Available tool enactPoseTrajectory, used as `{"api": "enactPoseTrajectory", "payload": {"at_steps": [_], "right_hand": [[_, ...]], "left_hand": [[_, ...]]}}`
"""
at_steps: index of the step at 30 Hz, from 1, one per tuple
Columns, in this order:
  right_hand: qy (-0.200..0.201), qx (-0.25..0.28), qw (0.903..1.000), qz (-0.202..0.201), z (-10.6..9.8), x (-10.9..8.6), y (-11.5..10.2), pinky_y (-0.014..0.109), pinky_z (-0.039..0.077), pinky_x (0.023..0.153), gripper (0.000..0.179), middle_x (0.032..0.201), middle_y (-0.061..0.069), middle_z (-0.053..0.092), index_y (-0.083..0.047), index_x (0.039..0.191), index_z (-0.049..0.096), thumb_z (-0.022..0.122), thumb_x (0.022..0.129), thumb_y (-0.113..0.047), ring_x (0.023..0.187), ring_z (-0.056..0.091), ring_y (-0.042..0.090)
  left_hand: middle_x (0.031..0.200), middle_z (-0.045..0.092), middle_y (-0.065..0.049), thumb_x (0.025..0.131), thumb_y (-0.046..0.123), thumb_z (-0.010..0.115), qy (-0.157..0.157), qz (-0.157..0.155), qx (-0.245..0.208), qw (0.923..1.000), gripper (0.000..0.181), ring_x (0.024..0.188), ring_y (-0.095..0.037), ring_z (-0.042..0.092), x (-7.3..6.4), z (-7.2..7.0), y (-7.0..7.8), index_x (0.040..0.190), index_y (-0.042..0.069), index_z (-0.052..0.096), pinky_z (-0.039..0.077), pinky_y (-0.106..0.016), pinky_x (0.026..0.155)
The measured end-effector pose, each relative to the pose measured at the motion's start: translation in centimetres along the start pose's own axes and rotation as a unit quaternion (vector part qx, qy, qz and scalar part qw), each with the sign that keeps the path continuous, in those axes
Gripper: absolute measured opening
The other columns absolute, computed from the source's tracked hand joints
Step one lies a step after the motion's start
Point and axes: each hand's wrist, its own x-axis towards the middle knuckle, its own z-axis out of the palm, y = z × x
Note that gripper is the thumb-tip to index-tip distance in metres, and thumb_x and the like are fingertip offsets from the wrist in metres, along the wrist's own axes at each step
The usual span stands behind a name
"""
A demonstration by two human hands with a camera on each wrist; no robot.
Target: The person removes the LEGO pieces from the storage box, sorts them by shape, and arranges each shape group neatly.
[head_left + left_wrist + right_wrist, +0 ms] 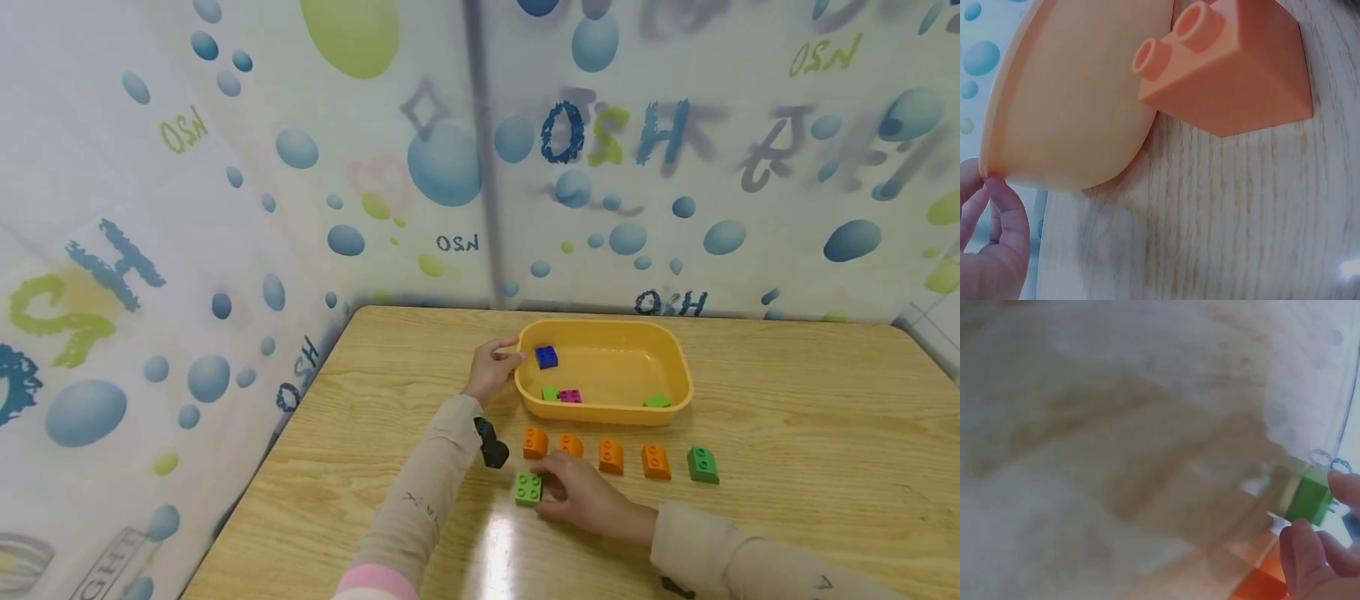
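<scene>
My left hand [492, 367] pinches the left rim of a yellow plastic tub [600, 412] between thumb and fingers; the left wrist view shows this hold [997, 231] too. On the table in front of the tub, my right hand [588, 498] has its thumb and fingertips at the sides of a light green block [528, 489] with studs on top. In the right wrist view the fingers [1307, 550] pinch that green block [1310, 497]. Behind it stands a row of several orange blocks [611, 457], one partly hidden by the right hand, ending in a darker green block [703, 465].
Inside the tub lie a blue block [547, 357], a magenta block [570, 396] and two light green blocks [657, 401]. A black wrist device [491, 443] juts from the left sleeve beside the row. A patterned wall [600, 200] borders the wooden table [810, 417].
</scene>
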Motion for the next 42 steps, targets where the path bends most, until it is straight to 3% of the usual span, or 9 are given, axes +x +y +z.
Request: {"api": "enactPoseTrajectory", "payload": {"at_steps": [5,8,14,21,30,38,42], "right_hand": [[-0.015,0.052,0.998,0.032,-2.0,-0.3,-0.6,0.032,0.049,0.077,0.038,0.106,0.01,0.058,-0.001,0.109,0.057,0.068,0.078,-0.02,0.093,0.056,0.021],[0.008,0.05,0.9987,0.008,-3.8,-0.3,-0.9,0.031,0.05,0.074,0.03,0.101,0.013,0.06,0.001,0.104,0.059,0.067,0.079,-0.015,0.091,0.057,0.024],[0.032,0.017,0.9992,-0.014,-7.4,0.2,-0.9,0.024,0.051,0.07,0.021,0.096,0.012,0.061,0.0,0.098,0.061,0.066,0.079,-0.008,0.083,0.059,0.019],[0.043,-0.021,0.9987,0.02,-10.1,2.9,0.2,0.025,0.051,0.069,0.021,0.094,0.007,0.062,-0.003,0.098,0.062,0.066,0.08,-0.01,0.081,0.059,0.015],[0.003,-0.037,0.9993,0.002,-11.1,5.7,3.4,0.03,0.051,0.07,0.021,0.094,0.013,0.061,0.003,0.099,0.061,0.064,0.08,-0.007,0.081,0.059,0.019],[-0.037,-0.041,0.9975,0.046,-11.0,7.2,5.3,0.034,0.049,0.077,0.026,0.096,0.01,0.061,0.001,0.1,0.061,0.068,0.078,-0.009,0.085,0.057,0.02],[-0.044,-0.034,0.9969,0.055,-10.6,7.5,5.9,0.033,0.049,0.078,0.025,0.095,0.007,0.061,0.0,0.1,0.062,0.069,0.077,-0.008,0.087,0.056,0.02]], "left_hand": [[0.096,0.06,-0.015,0.082,0.008,0.063,0.003,-0.008,-0.003,1.0,0.035,0.092,-0.031,0.058,0.0,-0.1,0.0,0.117,0.007,0.058,0.052,-0.03,0.069],[0.096,0.06,-0.015,0.082,0.008,0.063,0.004,-0.007,-0.004,1.0,0.035,0.093,-0.032,0.057,0.0,0.0,0.1,0.117,0.007,0.058,0.052,-0.031,0.069],[0.097,0.06,-0.016,0.083,0.008,0.062,-0.002,0.001,0.0,1.0,0.036,0.094,-0.032,0.057,-0.2,-0.1,0.1,0.118,0.006,0.057,0.052,-0.031,0.07],[0.098,0.06,-0.017,0.083,0.008,0.062,-0.006,0.004,-0.004,1.0,0.036,0.092,-0.031,0.058,-0.1,-0.2,0.0,0.119,0.006,0.057,0.052,-0.031,0.07],[0.098,0.06,-0.018,0.083,0.006,0.061,-0.015,0.005,-0.017,0.9997,0.037,0.094,-0.033,0.057,-0.2,-0.1,0.1,0.119,0.005,0.056,0.052,-0.034,0.072],[0.098,0.06,-0.016,0.083,0.007,0.061,-0.01,0.0,-0.012,0.9999,0.036,0.095,-0.032,0.057,-0.2,-0.2,0.1,0.119,0.006,0.056,0.052,-0.032,0.071],[0.099,0.06,-0.017,0.083,0.008,0.061,-0.021,-0.005,-0.02,0.9996,0.038,0.096,-0.034,0.056,-0.2,-0.3,0.2,0.12,0.004,0.055,0.051,-0.036,0.074]]}}
